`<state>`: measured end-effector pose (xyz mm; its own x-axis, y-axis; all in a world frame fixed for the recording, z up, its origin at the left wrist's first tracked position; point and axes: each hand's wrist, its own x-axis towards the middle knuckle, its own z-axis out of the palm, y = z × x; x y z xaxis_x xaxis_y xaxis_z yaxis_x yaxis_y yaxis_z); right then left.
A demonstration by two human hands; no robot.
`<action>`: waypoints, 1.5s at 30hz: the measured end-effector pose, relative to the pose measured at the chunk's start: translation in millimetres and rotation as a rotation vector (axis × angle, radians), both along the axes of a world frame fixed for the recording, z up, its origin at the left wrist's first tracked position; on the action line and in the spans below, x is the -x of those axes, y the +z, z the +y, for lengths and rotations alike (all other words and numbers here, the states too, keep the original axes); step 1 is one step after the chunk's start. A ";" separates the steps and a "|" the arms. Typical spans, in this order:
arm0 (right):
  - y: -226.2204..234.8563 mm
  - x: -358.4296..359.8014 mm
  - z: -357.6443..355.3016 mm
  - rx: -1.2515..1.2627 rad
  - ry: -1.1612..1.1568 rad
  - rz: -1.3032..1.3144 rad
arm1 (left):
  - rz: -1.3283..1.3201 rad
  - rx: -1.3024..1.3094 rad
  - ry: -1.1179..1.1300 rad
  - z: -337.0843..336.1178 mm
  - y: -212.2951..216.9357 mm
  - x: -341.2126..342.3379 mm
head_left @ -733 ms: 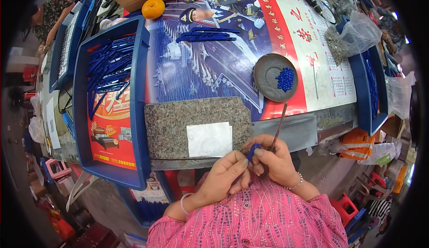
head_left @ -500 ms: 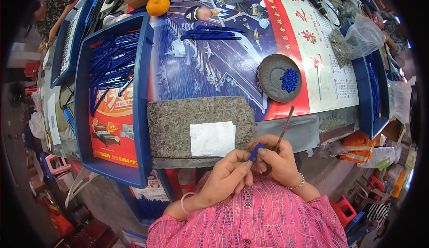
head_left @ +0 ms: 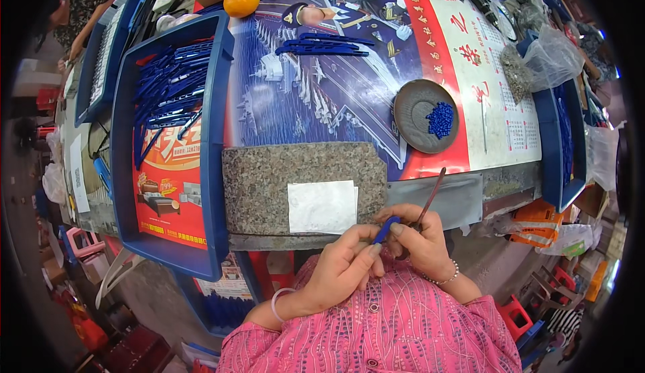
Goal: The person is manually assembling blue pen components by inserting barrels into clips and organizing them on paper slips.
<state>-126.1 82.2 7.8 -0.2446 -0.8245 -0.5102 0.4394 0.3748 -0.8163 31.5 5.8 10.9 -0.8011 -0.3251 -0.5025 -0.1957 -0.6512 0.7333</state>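
speckled slab [head_left: 255, 188] ahead; left hand [head_left: 344, 263] and right hand [head_left: 424, 243], grip closed, pinch blue piece [head_left: 387, 229]; right holds stick [head_left: 434, 197].

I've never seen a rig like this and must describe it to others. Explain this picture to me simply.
There is no robot: these are a person's own bare hands, seen from above by the left of two fisheye cameras worn on the head. That wide lens bends straight edges near the rim.

The left hand and right hand share a grip on a small blue piece; the right also holds a thin brown rod.

On the table lie a stone slab with white paper on it, a round dish of tiny blue pieces, an orange, and a blue tray holding slender blue parts.
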 end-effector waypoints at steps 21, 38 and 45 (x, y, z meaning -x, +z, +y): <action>-3.5 0.3 -15.2 -0.085 0.053 -0.113 | 0.172 -0.706 0.112 -16.4 -15.8 -2.7; -5.0 0.6 -17.7 -0.054 0.081 -0.137 | 0.148 -0.677 0.098 -19.0 -9.7 -0.4; -5.6 0.3 -20.5 -0.023 0.090 -0.100 | 0.151 -0.552 0.149 -17.9 -7.7 -0.1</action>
